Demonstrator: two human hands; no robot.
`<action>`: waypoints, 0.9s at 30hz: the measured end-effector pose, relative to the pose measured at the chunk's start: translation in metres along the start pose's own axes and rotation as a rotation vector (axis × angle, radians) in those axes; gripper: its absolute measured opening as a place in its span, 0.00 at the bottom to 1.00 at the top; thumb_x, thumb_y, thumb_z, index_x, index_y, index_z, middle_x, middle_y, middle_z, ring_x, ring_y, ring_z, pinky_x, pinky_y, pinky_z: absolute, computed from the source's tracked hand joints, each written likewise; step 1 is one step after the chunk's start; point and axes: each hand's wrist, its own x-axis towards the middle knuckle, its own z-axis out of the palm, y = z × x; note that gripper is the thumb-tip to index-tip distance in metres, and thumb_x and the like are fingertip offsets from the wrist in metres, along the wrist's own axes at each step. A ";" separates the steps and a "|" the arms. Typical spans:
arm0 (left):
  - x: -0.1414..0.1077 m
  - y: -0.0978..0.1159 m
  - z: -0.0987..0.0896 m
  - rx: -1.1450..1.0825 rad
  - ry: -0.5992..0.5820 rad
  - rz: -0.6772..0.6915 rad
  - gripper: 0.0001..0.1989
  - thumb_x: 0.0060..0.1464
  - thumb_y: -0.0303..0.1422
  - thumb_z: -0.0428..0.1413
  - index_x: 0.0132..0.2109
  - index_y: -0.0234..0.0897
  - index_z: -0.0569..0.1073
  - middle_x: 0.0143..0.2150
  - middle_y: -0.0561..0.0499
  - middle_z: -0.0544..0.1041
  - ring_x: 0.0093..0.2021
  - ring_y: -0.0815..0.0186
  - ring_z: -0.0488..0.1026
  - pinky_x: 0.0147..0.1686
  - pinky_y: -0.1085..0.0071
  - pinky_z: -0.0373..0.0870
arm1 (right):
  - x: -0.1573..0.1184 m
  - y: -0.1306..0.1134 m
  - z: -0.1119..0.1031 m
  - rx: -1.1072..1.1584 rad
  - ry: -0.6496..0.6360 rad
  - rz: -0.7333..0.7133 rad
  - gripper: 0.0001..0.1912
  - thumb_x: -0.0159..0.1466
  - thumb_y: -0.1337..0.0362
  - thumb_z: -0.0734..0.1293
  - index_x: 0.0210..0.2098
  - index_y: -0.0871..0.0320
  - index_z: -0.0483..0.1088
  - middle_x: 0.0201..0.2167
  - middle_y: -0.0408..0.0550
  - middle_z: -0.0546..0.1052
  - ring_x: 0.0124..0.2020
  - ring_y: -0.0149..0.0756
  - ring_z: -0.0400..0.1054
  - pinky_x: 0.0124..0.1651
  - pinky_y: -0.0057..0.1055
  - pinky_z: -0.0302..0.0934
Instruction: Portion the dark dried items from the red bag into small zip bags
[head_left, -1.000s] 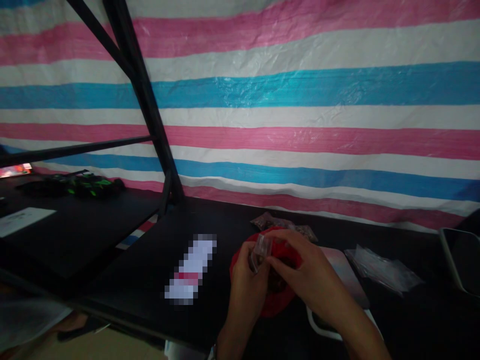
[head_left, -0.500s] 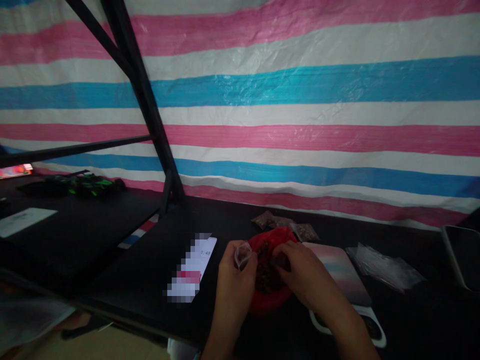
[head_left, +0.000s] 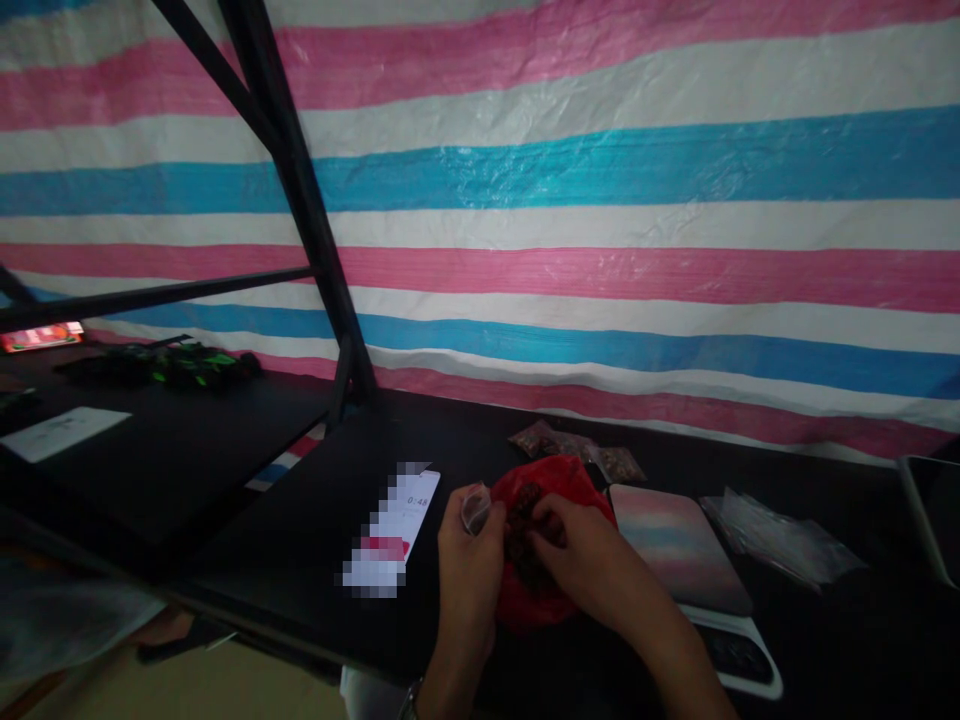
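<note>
My left hand (head_left: pixel 469 540) is closed on a small clear plastic bag (head_left: pixel 475 508), whose mouth stands open above the fingers. To its right a red plastic bag (head_left: pixel 544 606) lies spread open, with small dark brown pieces (head_left: pixel 523 553) inside. My right hand (head_left: pixel 574 545) reaches into this red bag from the right, thumb and fingers pinched among the pieces. How much the fingertips hold is hidden. Beside the red bag sits a scale with a shiny metal plate (head_left: pixel 679 545), partly covered by my right forearm. Several small filled bags (head_left: pixel 574 447) lie just behind.
A pile of clear plastic bags (head_left: pixel 784 540) lies right of the scale, and a dark-screened device (head_left: pixel 930 515) stands at the right edge. A lit phone (head_left: pixel 397 530) lies to the left. A black frame post (head_left: pixel 300 200) rises at the left, before a striped sheet (head_left: pixel 600 230).
My right hand has shifted slightly left and down into the pieces, its pinch now plainer to see. My left hand still grips the small bag. The whole view has swung slightly left.
</note>
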 end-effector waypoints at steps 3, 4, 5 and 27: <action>0.000 -0.002 0.000 -0.013 0.015 0.000 0.14 0.46 0.36 0.62 0.42 0.39 0.74 0.32 0.57 0.76 0.31 0.64 0.74 0.35 0.66 0.72 | 0.000 0.001 0.001 0.021 -0.002 -0.005 0.07 0.69 0.67 0.67 0.44 0.55 0.77 0.39 0.50 0.85 0.40 0.42 0.79 0.40 0.32 0.63; 0.000 -0.002 0.000 -0.017 0.019 0.000 0.15 0.46 0.36 0.62 0.43 0.39 0.74 0.32 0.57 0.76 0.32 0.64 0.75 0.36 0.66 0.72 | 0.000 0.001 0.001 0.028 -0.003 -0.008 0.07 0.69 0.67 0.67 0.44 0.55 0.77 0.39 0.50 0.85 0.40 0.42 0.79 0.40 0.32 0.63; 0.000 -0.003 0.000 -0.019 0.022 0.001 0.15 0.46 0.36 0.62 0.43 0.39 0.74 0.33 0.56 0.76 0.32 0.64 0.75 0.36 0.66 0.72 | 0.000 0.002 0.001 0.036 -0.005 -0.010 0.07 0.69 0.67 0.66 0.44 0.55 0.77 0.40 0.50 0.85 0.40 0.42 0.79 0.40 0.32 0.64; -0.017 0.006 0.012 0.092 -0.189 0.220 0.08 0.54 0.36 0.62 0.40 0.41 0.74 0.32 0.55 0.75 0.34 0.62 0.74 0.35 0.68 0.73 | -0.005 -0.004 -0.033 0.562 0.300 -0.163 0.15 0.65 0.52 0.69 0.47 0.54 0.75 0.45 0.52 0.84 0.46 0.45 0.79 0.53 0.39 0.71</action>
